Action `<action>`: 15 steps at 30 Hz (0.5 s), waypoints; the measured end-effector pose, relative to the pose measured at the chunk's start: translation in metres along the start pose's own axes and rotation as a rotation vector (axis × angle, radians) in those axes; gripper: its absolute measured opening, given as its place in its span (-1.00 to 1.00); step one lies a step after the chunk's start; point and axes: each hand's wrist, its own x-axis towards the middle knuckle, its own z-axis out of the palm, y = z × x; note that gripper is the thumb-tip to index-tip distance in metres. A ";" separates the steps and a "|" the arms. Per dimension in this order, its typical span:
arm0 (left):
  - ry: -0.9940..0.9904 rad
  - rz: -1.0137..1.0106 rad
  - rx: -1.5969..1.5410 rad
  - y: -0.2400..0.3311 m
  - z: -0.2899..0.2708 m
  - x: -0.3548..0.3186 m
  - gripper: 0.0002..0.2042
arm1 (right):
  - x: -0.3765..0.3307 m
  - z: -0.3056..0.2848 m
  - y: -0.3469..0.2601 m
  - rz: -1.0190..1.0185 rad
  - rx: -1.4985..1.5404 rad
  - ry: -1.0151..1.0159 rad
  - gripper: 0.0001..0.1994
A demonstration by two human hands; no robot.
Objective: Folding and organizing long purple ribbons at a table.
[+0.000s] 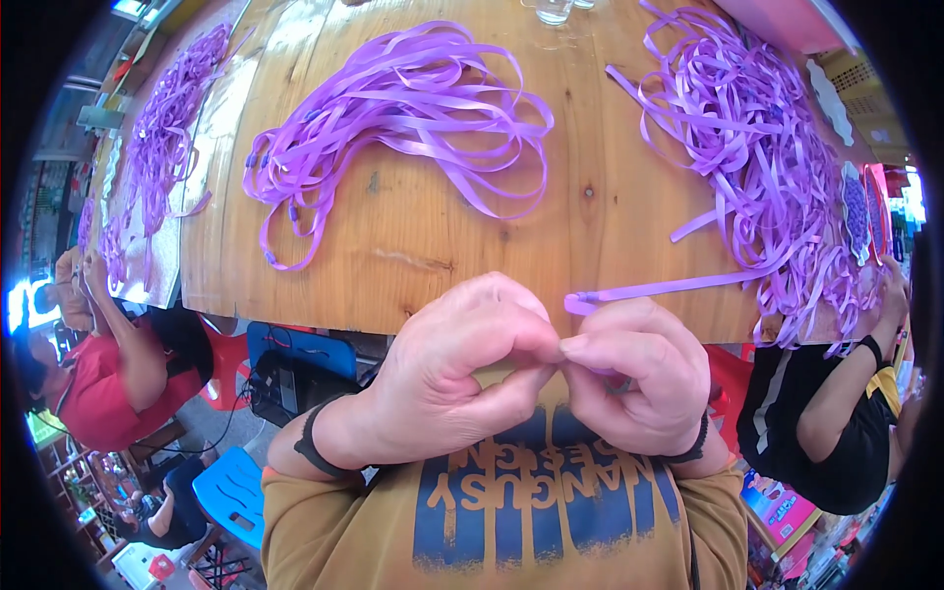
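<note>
My left hand (472, 369) and my right hand (639, 374) meet fingertip to fingertip in front of my chest, just off the table's near edge. A purple ribbon (678, 287) runs from the right-hand pile to my right hand, its folded end standing above the fingers. A bit of purple also shows inside the curl of that hand. The left thumb and fingers are pinched together; what lies between them is too small to make out. Beyond my hands, a looped bundle of purple ribbons (413, 118) lies on the wooden table (393, 251).
A large tangled pile of purple ribbons (757, 157) covers the table's right side. Another ribbon heap (162, 138) lies at the far left. Clear glasses (554, 11) stand at the far edge. People sit on both sides, one in red (113, 379), one in black (806, 423). A blue chair (231, 492) stands left.
</note>
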 end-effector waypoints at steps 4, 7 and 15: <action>0.026 -0.133 -0.215 0.002 0.004 -0.006 -0.91 | -0.002 -0.001 0.000 -0.018 -0.048 0.015 -0.68; 0.033 -0.452 -0.575 0.007 0.003 -0.007 -0.91 | -0.003 0.000 0.004 -0.043 -0.035 0.052 -0.69; 0.015 -0.519 -0.679 0.006 0.008 -0.001 -0.90 | -0.005 -0.002 0.005 -0.051 -0.016 0.070 -0.71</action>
